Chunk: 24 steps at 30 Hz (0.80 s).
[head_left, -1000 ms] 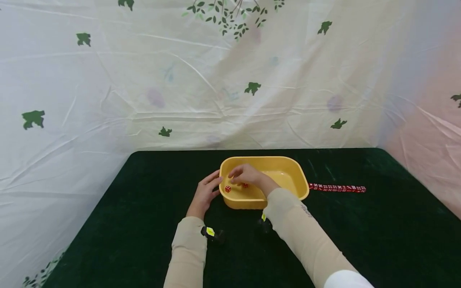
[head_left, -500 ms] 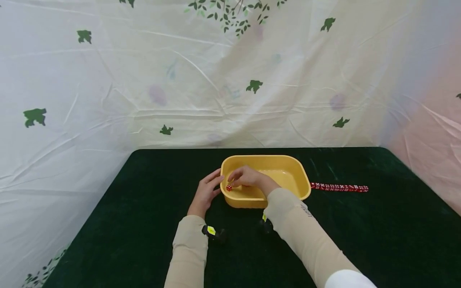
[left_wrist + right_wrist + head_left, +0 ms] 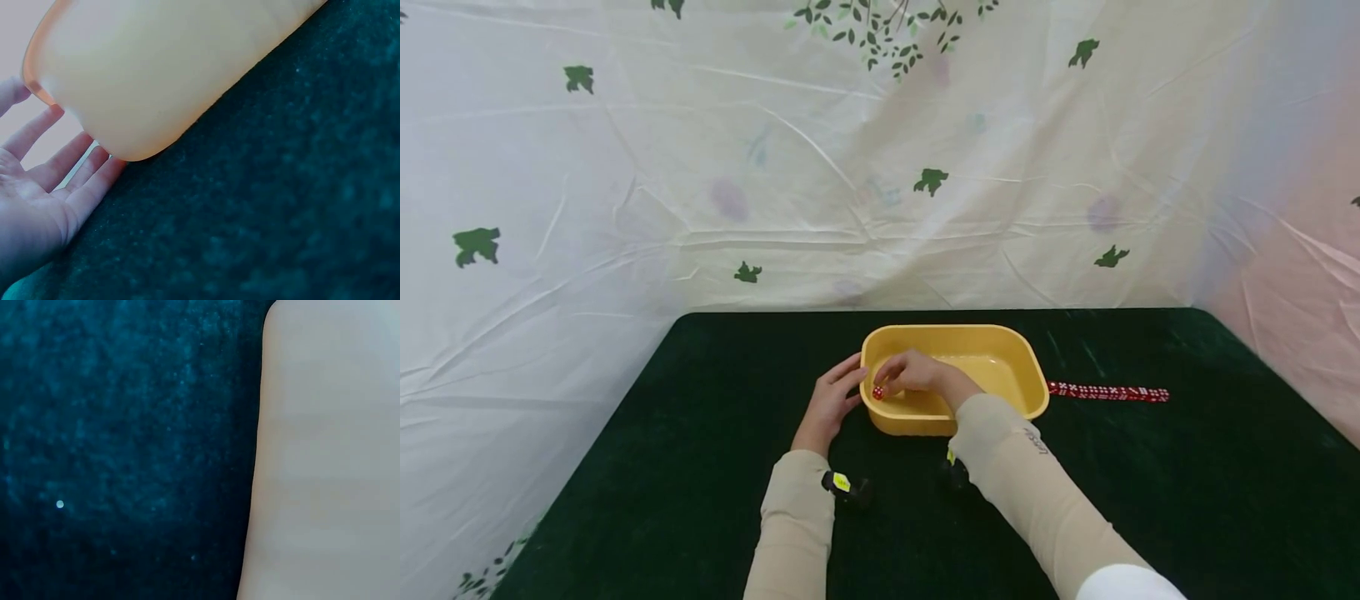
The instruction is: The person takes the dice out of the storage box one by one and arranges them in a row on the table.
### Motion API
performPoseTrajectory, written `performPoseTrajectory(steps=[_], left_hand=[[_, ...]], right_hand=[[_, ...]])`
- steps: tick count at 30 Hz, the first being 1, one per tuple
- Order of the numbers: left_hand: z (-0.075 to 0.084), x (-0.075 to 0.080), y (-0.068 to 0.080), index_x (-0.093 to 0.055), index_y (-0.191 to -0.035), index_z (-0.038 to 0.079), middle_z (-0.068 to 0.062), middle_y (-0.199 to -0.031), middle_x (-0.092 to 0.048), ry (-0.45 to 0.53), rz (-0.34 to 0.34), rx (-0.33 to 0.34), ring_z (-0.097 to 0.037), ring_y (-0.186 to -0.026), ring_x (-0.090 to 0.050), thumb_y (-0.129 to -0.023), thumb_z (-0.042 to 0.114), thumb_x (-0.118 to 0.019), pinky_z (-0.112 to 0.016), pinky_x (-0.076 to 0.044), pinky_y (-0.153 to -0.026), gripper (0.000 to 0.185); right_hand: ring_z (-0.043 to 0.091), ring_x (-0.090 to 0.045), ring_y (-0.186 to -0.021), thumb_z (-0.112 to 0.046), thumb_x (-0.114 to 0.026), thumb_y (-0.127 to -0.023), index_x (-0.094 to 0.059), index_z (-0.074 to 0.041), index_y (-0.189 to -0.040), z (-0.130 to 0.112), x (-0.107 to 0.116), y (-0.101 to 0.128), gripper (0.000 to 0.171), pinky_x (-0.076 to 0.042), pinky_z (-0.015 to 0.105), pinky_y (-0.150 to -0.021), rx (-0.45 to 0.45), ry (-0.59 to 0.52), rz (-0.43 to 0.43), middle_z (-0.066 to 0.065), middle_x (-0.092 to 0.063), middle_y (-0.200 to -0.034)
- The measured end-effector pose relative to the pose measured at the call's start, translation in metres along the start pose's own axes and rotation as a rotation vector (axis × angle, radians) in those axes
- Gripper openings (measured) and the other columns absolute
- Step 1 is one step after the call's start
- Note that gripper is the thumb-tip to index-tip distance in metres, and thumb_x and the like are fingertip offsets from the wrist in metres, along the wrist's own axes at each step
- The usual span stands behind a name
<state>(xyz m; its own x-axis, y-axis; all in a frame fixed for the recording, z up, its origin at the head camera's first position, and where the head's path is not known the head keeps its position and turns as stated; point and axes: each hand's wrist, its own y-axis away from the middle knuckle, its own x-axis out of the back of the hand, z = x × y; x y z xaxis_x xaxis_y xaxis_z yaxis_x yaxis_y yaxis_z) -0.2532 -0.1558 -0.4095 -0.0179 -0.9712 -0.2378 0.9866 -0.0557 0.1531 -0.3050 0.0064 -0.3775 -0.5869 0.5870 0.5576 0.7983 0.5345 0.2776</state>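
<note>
A yellow plastic tub (image 3: 908, 425) stands on the dark green table. My left hand (image 3: 827, 406) steadies its left end from outside, fingers stretched out, and in the left wrist view the fingertips of this hand (image 3: 37, 194) touch the tub's outer wall (image 3: 150, 81). My right hand (image 3: 913, 372) reaches down inside the tub, fingers bent, with thumb and fingertips pinching a red die (image 3: 878, 392) with white pips near the left end. The right wrist view shows only the tub's side (image 3: 325, 456) and the cloth, not the hand.
A straight row of red dice (image 3: 1108, 392) lies on the table, from the tub's right side outward. Dark green cloth (image 3: 647, 500) covers the table. A pale fabric curtain (image 3: 820, 208) with green leaf prints hangs behind it.
My right fingertips have moved slightly left and down onto the red die at the tub's left end. Another die seen beneath this hand earlier is now hidden. The left hand stays put.
</note>
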Motion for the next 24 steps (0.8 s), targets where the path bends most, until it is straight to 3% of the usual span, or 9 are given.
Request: performPoseTrajectory(steps=[9, 24], left_hand=[[0.0010, 0.0008, 0.0013, -0.051, -0.122, 0.015, -0.002, -0.123, -0.047, -0.006, 0.015, 0.013, -0.019, -0.108, -0.043, -0.085, 0.020, -0.054, -0.040, -0.038, -0.087, 0.038], [0.0020, -0.0034, 0.0013, -0.051, -0.122, 0.014, -0.004, -0.123, -0.046, 0.004, 0.022, 0.004, -0.020, -0.108, -0.044, -0.085, 0.020, -0.055, -0.040, -0.038, -0.087, 0.038]], right_hand=[[0.018, -0.046, -0.077, -0.006, -0.062, -0.076, -0.065, -0.008, -0.092, 0.0000, -0.0050, -0.0029, 0.016, -0.040, 0.025, -0.066, 0.040, 0.026, 0.005, 0.001, -0.057, -0.085], [0.018, -0.046, -0.079, -0.005, -0.063, -0.076, -0.066, -0.010, -0.091, 0.0005, -0.0020, -0.0029, 0.016, -0.040, 0.025, -0.069, 0.042, 0.048, -0.002, 0.001, -0.057, -0.085]])
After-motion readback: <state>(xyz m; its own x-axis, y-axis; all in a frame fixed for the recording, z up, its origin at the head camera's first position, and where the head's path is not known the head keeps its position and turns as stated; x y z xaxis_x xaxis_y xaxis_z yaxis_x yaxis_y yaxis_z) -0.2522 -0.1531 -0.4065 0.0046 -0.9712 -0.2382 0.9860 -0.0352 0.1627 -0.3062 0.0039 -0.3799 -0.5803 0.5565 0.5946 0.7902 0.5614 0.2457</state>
